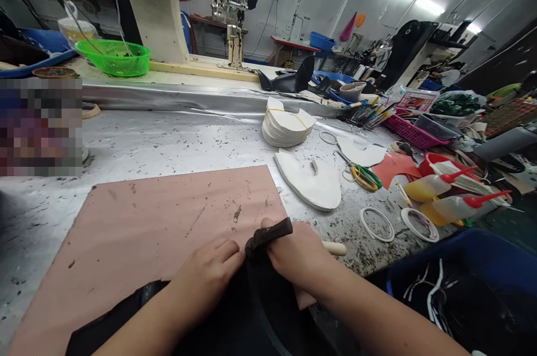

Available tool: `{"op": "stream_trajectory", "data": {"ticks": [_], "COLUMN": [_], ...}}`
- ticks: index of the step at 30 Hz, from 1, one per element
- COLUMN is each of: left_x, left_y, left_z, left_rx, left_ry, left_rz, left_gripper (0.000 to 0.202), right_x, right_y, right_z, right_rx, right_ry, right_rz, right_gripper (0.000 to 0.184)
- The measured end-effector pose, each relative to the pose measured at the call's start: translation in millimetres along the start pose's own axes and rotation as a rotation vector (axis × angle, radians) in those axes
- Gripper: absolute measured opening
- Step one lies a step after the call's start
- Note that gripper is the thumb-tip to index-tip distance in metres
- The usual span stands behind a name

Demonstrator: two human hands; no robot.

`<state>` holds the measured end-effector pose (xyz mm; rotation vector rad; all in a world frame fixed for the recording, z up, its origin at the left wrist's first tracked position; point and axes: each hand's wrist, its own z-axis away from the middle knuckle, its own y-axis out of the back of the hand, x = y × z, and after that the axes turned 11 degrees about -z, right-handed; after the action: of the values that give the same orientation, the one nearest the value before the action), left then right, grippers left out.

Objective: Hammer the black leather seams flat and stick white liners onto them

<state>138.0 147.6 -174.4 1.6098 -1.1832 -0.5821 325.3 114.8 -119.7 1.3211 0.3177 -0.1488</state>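
My right hand (302, 255) is closed round a hammer. The dark hammer head (268, 237) shows at its left, and the pale wooden handle (334, 248) sticks out at its right. Below the head lies a black piece of leather-like material (226, 317) with a curved seam. My left hand (205, 272) is closed on the material's upper edge, close to the hammer head, its fingertips partly hidden. Under the material is a pinkish-brown board (168, 210) with scuffs and dark specks.
White shaped pieces (310, 179) and a banded stack (287, 123) lie beyond the board. To the right are scissors (364, 177), tape rolls (377, 224) and red-tipped glue bottles (453, 207). A blue bin (495, 249) stands at lower right. A sewing machine (163, 14) and green basket (113, 65) are behind.
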Motion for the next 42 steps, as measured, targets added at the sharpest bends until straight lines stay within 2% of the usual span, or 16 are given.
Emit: {"op": "stream_trajectory", "data": {"ticks": [4, 9, 13, 17, 20, 22, 26, 29, 31, 34, 38, 42], "left_x": [-6.4, -4.2, -0.9, -0.9, -1.3, 0.3, 10.1, 18.0, 20.1, 19.1, 18.6, 16.9], "left_y": [0.6, -1.3, 2.4, 6.5, 6.7, 5.8, 5.2, 9.3, 13.3, 17.7, 17.1, 19.2], "left_z": [4.9, 10.2, 10.8, 14.0, 16.5, 17.6, 21.3, 28.3, 34.7, 42.9, 44.9, 43.3], "left_rx": [-0.078, 0.027, 0.012, -0.089, -0.093, -0.061, -0.011, -0.037, -0.054, -0.038, -0.003, 0.043], "left_ry": [0.092, 0.005, -0.01, 0.123, 0.164, 0.127, -0.035, -0.129, -0.151, -0.148, -0.145, -0.139], "left_rz": [0.173, 0.019, -0.04, 0.022, 0.105, 0.049, -0.222, -0.349, -0.361, -0.345, -0.272, -0.23], "left_gripper": [0.024, 0.027, 0.029, 0.028, 0.027, 0.026, 0.024, 0.029, 0.031, 0.034, 0.037, 0.033], "right_x": [-2.3, -5.2, -10.7, -15.6, -17.7, -18.9, -21.8, -25.0, -27.5, -29.6, -28.2, -29.0], "right_y": [1.3, 5.9, 5.7, 8.0, 7.9, 7.7, 8.7, 12.2, 15.0, 15.9, 10.6, 2.7], "right_z": [0.1, 5.6, 7.5, 5.8, 2.9, 1.5, 1.5, 0.7, -1.1, -3.5, -5.0, -5.3], "right_rx": [-0.04, 0.028, -0.045, -0.03, -0.069, -0.087, -0.008, -0.09, -0.134, -0.102, -0.147, -0.077], "right_ry": [-0.016, -0.046, -0.009, 0.014, 0.027, 0.066, 0.091, 0.111, 0.099, 0.064, 0.181, 0.136], "right_rz": [-0.002, -0.063, -0.057, -0.028, -0.016, 0.014, 0.012, 0.031, 0.056, 0.021, 0.001, -0.056], "right_gripper": [0.014, 0.015, 0.014, 0.016, 0.014, 0.016, 0.015, 0.014, 0.015, 0.017, 0.013, 0.019]}}
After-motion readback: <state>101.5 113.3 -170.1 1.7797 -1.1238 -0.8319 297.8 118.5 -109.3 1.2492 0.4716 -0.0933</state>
